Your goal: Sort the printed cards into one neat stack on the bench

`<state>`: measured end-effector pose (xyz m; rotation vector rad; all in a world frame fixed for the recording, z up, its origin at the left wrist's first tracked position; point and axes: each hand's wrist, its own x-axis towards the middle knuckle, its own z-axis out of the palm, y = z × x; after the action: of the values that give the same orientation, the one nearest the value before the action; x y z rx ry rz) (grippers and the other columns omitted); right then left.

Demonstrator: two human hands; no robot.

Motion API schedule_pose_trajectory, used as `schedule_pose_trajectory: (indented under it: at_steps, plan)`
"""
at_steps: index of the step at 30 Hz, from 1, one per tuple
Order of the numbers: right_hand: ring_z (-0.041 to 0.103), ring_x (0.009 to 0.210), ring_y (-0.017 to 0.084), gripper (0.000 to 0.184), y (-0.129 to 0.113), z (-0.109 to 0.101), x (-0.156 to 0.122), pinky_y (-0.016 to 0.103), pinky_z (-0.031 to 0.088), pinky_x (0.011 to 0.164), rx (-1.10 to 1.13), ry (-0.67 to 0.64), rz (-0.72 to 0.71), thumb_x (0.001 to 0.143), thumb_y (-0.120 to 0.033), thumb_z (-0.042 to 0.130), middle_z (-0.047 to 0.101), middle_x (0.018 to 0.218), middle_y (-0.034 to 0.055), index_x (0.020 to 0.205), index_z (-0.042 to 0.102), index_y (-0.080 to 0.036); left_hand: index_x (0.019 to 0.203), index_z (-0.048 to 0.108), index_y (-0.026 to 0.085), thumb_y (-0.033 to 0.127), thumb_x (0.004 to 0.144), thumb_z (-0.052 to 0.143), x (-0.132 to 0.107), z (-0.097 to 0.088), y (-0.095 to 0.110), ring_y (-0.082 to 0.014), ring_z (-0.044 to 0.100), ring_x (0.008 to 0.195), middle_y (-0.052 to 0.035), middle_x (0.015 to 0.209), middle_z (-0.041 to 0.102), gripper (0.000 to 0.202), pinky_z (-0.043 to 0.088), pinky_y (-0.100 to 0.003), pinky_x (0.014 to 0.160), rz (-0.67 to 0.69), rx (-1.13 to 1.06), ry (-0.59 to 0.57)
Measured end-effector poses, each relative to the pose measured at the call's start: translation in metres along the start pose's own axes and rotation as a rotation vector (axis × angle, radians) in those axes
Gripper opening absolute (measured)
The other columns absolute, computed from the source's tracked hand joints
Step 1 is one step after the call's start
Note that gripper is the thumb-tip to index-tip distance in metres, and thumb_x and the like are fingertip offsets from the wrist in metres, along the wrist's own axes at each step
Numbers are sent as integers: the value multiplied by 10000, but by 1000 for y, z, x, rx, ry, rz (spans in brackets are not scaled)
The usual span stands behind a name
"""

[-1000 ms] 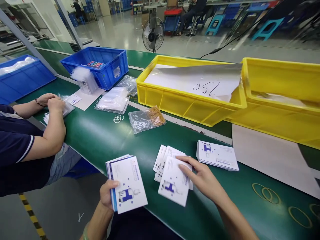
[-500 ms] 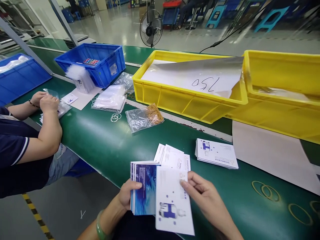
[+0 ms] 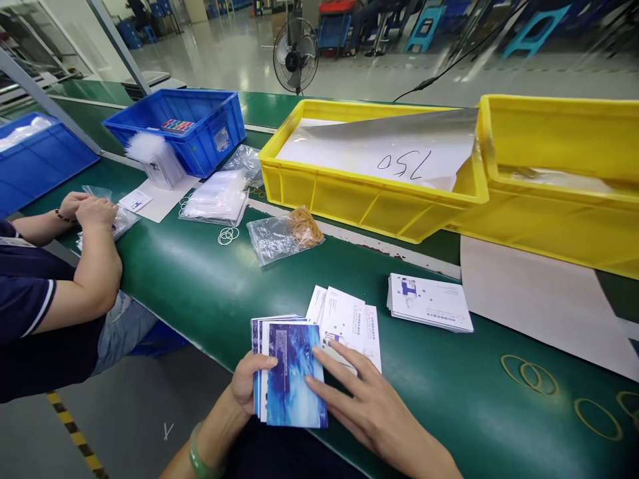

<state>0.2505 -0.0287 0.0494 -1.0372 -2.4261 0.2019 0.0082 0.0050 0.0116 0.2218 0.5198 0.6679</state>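
gripping the stack (image 3: pixel 295 402) in the left hand (image 3: pixel 247 382) at the table's (image 3: pixel 194 283) near edge; touching its right side with the spread-fingered right hand (image 3: pixel 367 402), near loose cards (image 3: pixel 347 307); no longer covered by a white card, now blue: probably one card further.

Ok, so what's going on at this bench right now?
The person's left hand holds a slightly uneven stack of printed cards, with a blue-faced card on top. The right hand has its fingers spread over that card's right side. Just beyond, loose white cards lie overlapping on the green table, and a neater stack lies farther right. At the left, a co-worker's hands are at a clear bag.
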Motion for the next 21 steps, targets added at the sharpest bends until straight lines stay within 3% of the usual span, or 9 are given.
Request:
schedule_pose_trajectory:
  at_steps: [3, 7, 9, 11, 13, 15, 18, 21]
  plan:
    - [647, 1191, 250, 284, -2, -13, 5, 387, 606, 871, 35, 77, -102, 1033, -193, 455, 756, 1209, 51, 1158, 709, -212, 1182, 680, 40, 246, 787, 687, 5, 9, 0, -354, 714, 1017, -199, 1072, 757, 446, 536, -451, 919, -6, -8, -12]
    - [755, 962, 205, 276, -6, -26, 3, 309, 621, 799, 253, 272, -76, 1039, -189, 439, 814, 985, 79, 1111, 704, -169, 1240, 647, 18, 299, 800, 647, 5, 6, 3, -376, 696, 1064, -194, 1047, 762, 523, 521, -468, 953, 13, -33, -37]
    - [773, 781, 182, 245, -14, -27, 1, 256, 627, 681, 472, 375, 96, 1028, -192, 462, 813, 876, 60, 1089, 700, -199, 1256, 639, 28, 301, 796, 633, 3, 2, 4, -390, 677, 1106, -190, 1096, 754, 535, 509, -484, 977, 36, -29, -56]
    - [742, 635, 157, 193, -21, -21, 2, 207, 586, 548, 677, 448, 448, 1011, -225, 515, 791, 791, 25, 1002, 707, -246, 1243, 646, 31, 269, 791, 637, 1, 2, 3, -392, 674, 1114, -195, 1135, 742, 512, 511, -485, 976, 59, 13, -51]
    - [711, 591, 154, 129, -25, -10, 6, 207, 544, 494, 887, 447, 831, 985, -324, 576, 773, 793, 20, 956, 683, -259, 1195, 674, 33, 223, 774, 668, 0, 4, -1, -376, 707, 1044, -194, 1106, 752, 463, 545, -458, 921, 75, 80, -18]
    - [704, 609, 181, 235, -26, 2, 11, 250, 549, 522, 1114, 378, 1059, 953, -456, 601, 752, 784, 30, 1072, 617, -254, 1138, 707, 48, 193, 739, 716, -1, 8, -5, -342, 742, 932, -175, 1036, 773, 424, 583, -407, 828, 87, 135, 30]
    - [720, 728, 223, 446, -25, 13, 15, 334, 595, 665, 1282, 248, 1099, 902, -522, 649, 736, 817, 42, 1223, 504, -249, 1098, 730, 71, 207, 710, 769, -1, 14, -10, -314, 753, 847, -152, 975, 787, 413, 596, -369, 749, 64, 167, 71]
    - [722, 903, 247, 435, -22, 10, 14, 402, 596, 812, 1355, 254, 1058, 888, -497, 680, 743, 1037, 100, 1204, 506, -255, 1115, 724, 82, 222, 728, 772, -1, 17, -11, -325, 746, 893, -154, 999, 783, 414, 583, -413, 817, 46, 159, 67]
